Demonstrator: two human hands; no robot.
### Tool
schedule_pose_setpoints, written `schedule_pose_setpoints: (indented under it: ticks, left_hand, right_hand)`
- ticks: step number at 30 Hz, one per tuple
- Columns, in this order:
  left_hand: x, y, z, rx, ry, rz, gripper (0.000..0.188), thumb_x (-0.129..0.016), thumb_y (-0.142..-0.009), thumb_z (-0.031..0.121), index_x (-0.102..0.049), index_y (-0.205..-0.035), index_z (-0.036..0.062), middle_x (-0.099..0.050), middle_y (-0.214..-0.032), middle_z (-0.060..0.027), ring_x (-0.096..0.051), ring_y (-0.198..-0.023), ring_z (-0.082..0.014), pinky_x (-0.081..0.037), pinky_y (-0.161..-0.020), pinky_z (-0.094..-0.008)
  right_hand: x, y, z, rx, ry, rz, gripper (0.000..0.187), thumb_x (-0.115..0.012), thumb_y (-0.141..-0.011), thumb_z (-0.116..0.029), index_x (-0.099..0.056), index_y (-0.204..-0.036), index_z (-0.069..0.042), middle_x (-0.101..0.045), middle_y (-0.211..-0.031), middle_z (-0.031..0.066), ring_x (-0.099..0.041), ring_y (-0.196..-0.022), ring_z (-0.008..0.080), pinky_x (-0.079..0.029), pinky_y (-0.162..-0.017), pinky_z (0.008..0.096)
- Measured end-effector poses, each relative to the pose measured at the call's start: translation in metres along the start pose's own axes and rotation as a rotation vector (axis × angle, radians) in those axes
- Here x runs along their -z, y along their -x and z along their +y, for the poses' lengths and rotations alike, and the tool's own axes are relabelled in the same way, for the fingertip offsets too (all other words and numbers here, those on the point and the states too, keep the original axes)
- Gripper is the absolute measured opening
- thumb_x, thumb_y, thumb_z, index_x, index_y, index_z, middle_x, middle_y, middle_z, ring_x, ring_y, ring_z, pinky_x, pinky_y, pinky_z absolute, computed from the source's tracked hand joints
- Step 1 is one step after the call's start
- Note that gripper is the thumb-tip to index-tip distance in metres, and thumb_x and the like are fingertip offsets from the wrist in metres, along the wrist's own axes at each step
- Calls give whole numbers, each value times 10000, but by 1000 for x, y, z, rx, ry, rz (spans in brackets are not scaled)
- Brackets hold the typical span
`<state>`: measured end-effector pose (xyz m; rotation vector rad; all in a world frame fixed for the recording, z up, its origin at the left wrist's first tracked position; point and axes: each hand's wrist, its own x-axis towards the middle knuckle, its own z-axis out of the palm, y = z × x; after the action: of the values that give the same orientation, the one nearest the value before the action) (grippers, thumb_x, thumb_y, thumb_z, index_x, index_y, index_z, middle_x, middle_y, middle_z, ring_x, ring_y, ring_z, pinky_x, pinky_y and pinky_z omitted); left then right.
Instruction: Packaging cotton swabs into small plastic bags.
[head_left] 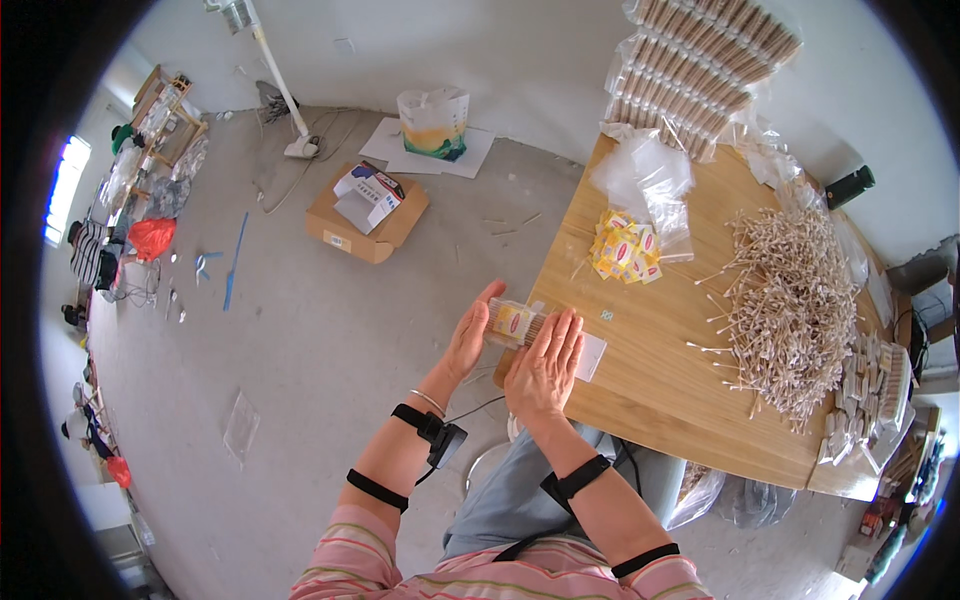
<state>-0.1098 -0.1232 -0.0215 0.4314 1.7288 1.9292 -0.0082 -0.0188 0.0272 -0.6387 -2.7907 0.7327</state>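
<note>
A clear-wrapped pack of cotton swabs (514,320) with a yellow and red label lies across the table's near left edge, its left end jutting past the edge. My left hand (468,335) holds that outer end; the thumb points up beside it, and the other fingers are largely hidden. Flat over the pack's right end rests my right hand (545,365), its fingers straight and side by side. Part of a white card or sheet (592,357) shows from beneath the right hand.
On the wooden table (640,370) are yellow-white labels (625,247), clear plastic bags (650,185), a large heap of loose cotton swabs (785,310) and stacked swab packs (695,75). A cardboard box (330,225) and a stick vacuum (280,85) stand on the floor.
</note>
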Motion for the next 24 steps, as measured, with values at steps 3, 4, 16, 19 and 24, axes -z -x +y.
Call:
schedule_pose_setpoints:
  ticks: [3,4,16,19,24]
  left_hand:
    - [-2,-1,3,-11,-9,-9,764,-289,-993,583,-276,-1477,-9,-325,-1509,-162,-283,-1405,-244,-217,-1146,-347]
    - [-1,-1,4,-21,-31,-24,775,-280,-990,591,-265,-1480,-9,-314,-1515,-164,-273,-1410,-244,-204,-1151,-347]
    - [5,-8,3,-99,15,-104,722,-169,-1012,547,-213,-1504,21,-267,-1548,-127,-195,-1449,-228,-143,-1176,-344]
    - [8,-6,3,-106,-16,-95,713,-159,-1015,539,-219,-1504,23,-273,-1545,-126,-209,-1444,-227,-149,-1175,-345]
    - [6,-4,3,-141,-61,-79,717,-156,-1013,545,-231,-1501,24,-287,-1539,-125,-226,-1436,-227,-159,-1173,-347]
  right_hand:
    - [0,-1,-1,-11,7,6,668,-489,-874,-147,-213,-1410,140,-153,-1511,327,-99,-1432,461,-92,-1172,514]
    - [1,0,0,-5,-4,-16,679,-489,-876,-150,-198,-1416,143,-140,-1513,331,-90,-1433,463,-86,-1173,514]
    - [-6,-16,29,45,-859,211,598,-340,-1009,-255,-156,-1491,49,-114,-1572,237,-80,-1466,368,-68,-1183,437]
    - [-9,-17,20,20,-969,219,608,-327,-1012,-301,-186,-1486,54,-143,-1571,226,-93,-1467,351,-74,-1183,424]
    - [-9,-18,12,59,-1033,194,625,-328,-1006,-316,-187,-1483,63,-149,-1570,226,-97,-1467,353,-84,-1183,417]
